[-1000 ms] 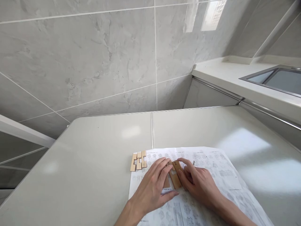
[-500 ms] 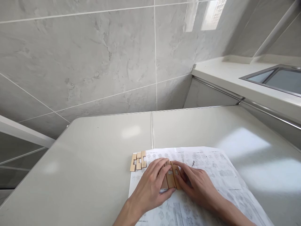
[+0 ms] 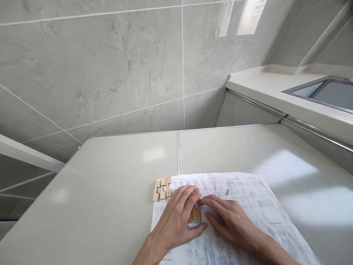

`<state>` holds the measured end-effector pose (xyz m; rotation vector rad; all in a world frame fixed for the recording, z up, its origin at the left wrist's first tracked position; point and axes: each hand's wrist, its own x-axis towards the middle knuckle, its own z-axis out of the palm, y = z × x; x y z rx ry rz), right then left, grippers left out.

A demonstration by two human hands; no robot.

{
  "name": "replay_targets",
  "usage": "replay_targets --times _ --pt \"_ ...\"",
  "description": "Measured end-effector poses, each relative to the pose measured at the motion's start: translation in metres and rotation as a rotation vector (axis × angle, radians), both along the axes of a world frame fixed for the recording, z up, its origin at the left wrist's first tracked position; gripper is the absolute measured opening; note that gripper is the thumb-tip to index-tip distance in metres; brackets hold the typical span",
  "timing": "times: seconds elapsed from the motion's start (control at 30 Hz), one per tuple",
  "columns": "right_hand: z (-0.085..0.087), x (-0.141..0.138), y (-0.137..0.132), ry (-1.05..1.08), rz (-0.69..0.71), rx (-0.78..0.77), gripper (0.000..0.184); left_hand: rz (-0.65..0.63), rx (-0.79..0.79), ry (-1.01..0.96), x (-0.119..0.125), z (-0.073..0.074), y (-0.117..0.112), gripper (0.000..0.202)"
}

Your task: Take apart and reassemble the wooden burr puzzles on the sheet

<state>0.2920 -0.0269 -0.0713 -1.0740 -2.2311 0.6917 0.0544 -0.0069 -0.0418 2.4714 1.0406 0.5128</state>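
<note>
A dark "2" is showing on the far end of the wooden block (image 3: 196, 210) I am gripping, and it is the only mark I am able to read. The printed sheet (image 3: 248, 200) lying under my hands is carrying rows of small diagrams and type, all too small to make out.

My left hand (image 3: 176, 219) is closing narrowly on the block, with the fingers lying over its top and left side and the thumb hooking round its near end. My right hand (image 3: 228, 221) is lying flat and open on the sheet, its stretched fingers pressing against the block's right side. The block is sitting on the sheet between my two hands.

Just beyond and left of my left fingertips, a cluster of paler notched wooden pieces (image 3: 162, 188) is resting at the sheet's far corner, partly on the worktop (image 3: 110, 176). The worktop is shining pale grey, with a seam running away from my hands. Beyond it a wall (image 3: 124, 73) of large grey marbled tiles is rising. Well off to the right of my right hand, a steel sink (image 3: 325, 92) is sitting in a higher white counter (image 3: 270, 88).
</note>
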Motion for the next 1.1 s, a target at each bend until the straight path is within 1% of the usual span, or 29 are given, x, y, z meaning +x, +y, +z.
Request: replay_targets --times 0.17,0.33,0.53,0.7,0.87,0.93,1.0,1.03,1.1 --pt "0.002 0.001 0.001 0.023 0.037 -0.016 0.044 0.011 0.048 0.020 0.000 -0.002 0.000 0.069" --pt "0.005 0.001 0.000 0.026 0.067 -0.071 0.049 0.052 0.072 0.005 -0.001 -0.003 -0.001 0.064" --pt "0.005 0.001 0.000 0.015 0.072 -0.133 0.048 0.084 0.078 -0.040 -0.001 -0.002 -0.002 0.069" --pt "0.003 0.003 0.000 0.024 0.065 -0.159 0.046 0.134 0.063 -0.063 -0.002 -0.003 -0.001 0.066" --pt "0.005 0.003 0.000 0.032 0.056 -0.183 0.044 0.139 0.066 -0.071 -0.003 -0.005 -0.001 0.069" --pt "0.006 0.003 0.000 0.039 0.045 -0.191 0.043 0.144 0.102 -0.098 -0.004 -0.005 0.000 0.063" --pt "0.006 0.003 0.000 0.042 0.026 -0.194 0.041 0.192 0.151 -0.160 -0.007 -0.004 0.004 0.050" --pt "0.006 0.003 0.000 0.039 0.013 -0.194 0.040 0.243 0.161 -0.208 -0.010 -0.003 0.007 0.041" --pt "0.006 0.003 0.000 0.026 -0.013 -0.198 0.039 0.407 0.127 -0.344 -0.020 0.000 0.016 0.024"
